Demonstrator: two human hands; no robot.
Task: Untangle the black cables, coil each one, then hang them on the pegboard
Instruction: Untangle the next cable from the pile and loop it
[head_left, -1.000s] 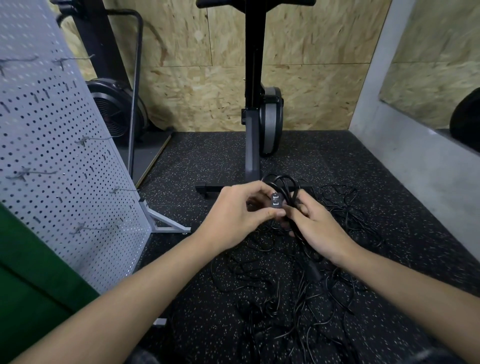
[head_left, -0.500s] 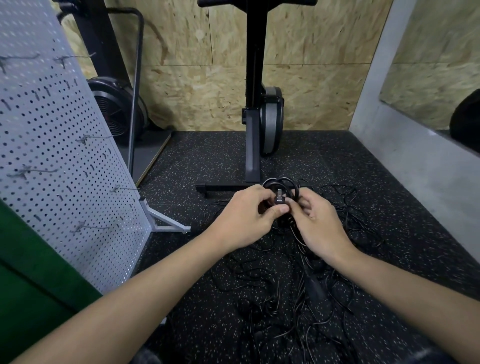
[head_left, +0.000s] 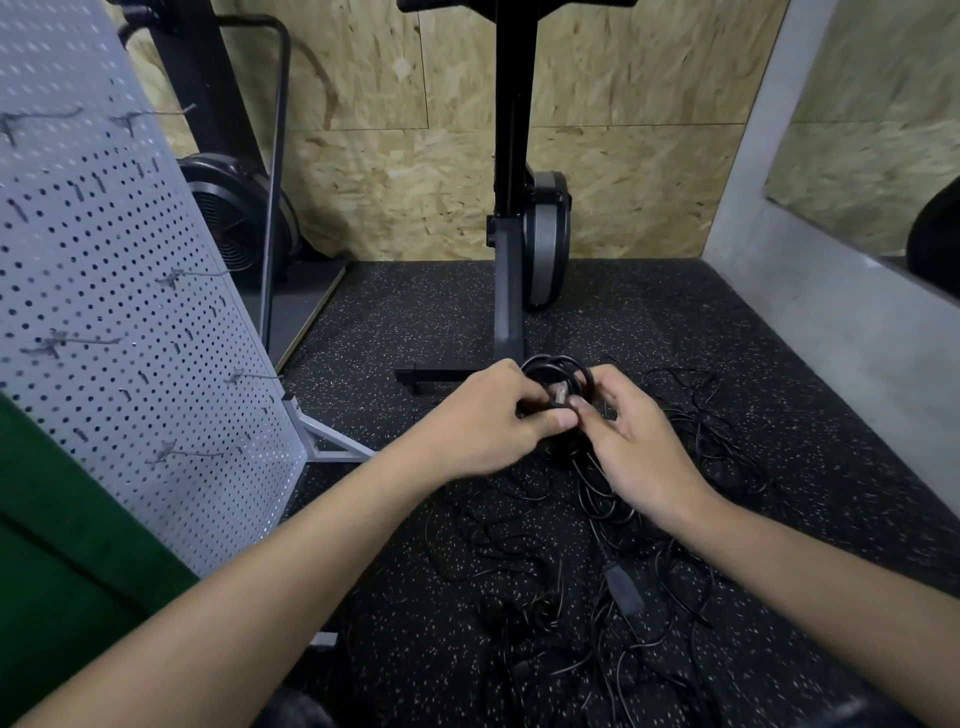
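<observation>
Pinching what, exactly, between those fingers?

My left hand (head_left: 483, 421) has thumb and forefinger closed on the coil (head_left: 558, 366), just under its metal-tipped plug (head_left: 560, 396), which pokes up between my two thumbs. My right hand (head_left: 639, 447) curls round the coil's other side. Its fingertips are tucked behind the loops, so I can't tell how they lie there.

And the rest of the black cables?

Below my wrists and out past my right knuckles, in a loose tangle (head_left: 519, 561) on the speckled floor mat (head_left: 701, 322). A chunky inline block (head_left: 623, 592) lies beside my right forearm. A strand seems to run down from my fingers into the heap.

How will the coil handle?

Light and limp, I'd judge. It's thin, smooth cord that wants to spring open, so loops could slip off if I slacken. I'd grip across all the loops at once, where they cross under my thumb, not by the plug, since tugging there strains its joint.

And hanging it?

The pegboard (head_left: 130, 312) stands well off beyond my left knuckles, with its hooks (head_left: 197, 273) sticking out. I'd carry the coil by that pinch and drop the open loop above my fingers over a hook.
</observation>
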